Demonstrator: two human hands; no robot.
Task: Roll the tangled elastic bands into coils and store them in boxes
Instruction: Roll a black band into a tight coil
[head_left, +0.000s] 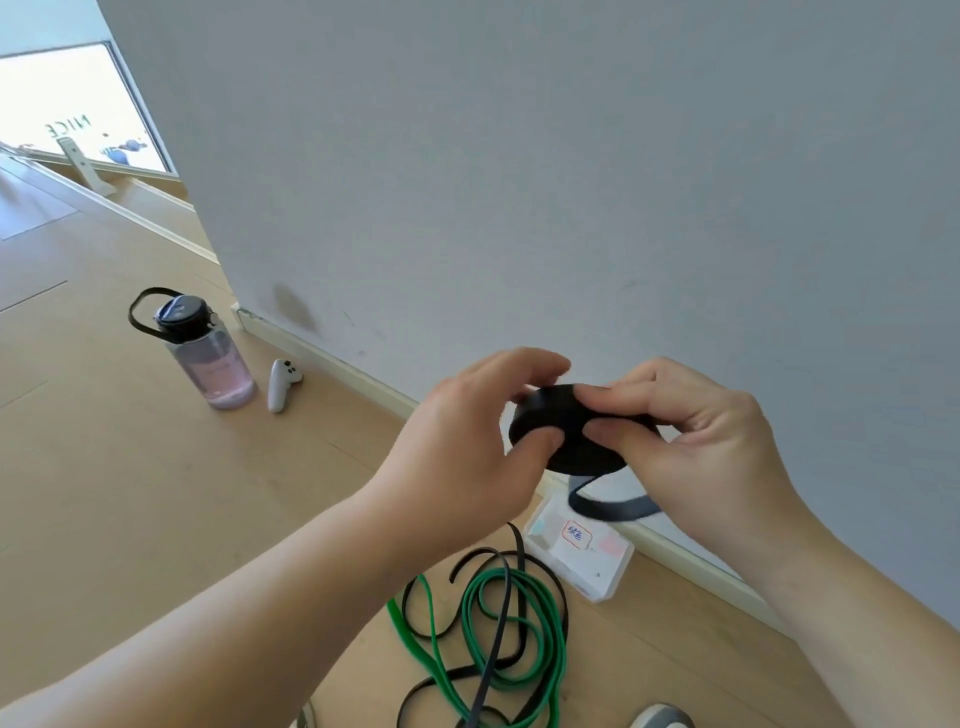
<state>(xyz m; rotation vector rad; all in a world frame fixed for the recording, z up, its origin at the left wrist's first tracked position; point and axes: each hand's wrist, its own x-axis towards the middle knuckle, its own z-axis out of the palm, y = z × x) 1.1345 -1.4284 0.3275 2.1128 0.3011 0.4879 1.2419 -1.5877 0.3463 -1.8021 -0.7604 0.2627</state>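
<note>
A black elastic band wound into a thick coil (569, 434) is held in the air in front of the wall. My left hand (467, 447) grips its left side, thumb on the face and fingers curled over the top. My right hand (691, 436) pinches its right side. A loose black tail (613, 506) hangs below the coil. On the floor beneath lies a tangle of green bands (519, 629) and thin black bands (498, 654). A clear plastic box (579, 551) with a labelled lid sits by the skirting board.
A water bottle (208, 358) with a black cap and loop stands on the wooden floor at left, with a white controller (280, 384) beside it. The grey wall (571, 182) rises close ahead. A framed picture (78, 104) leans far left.
</note>
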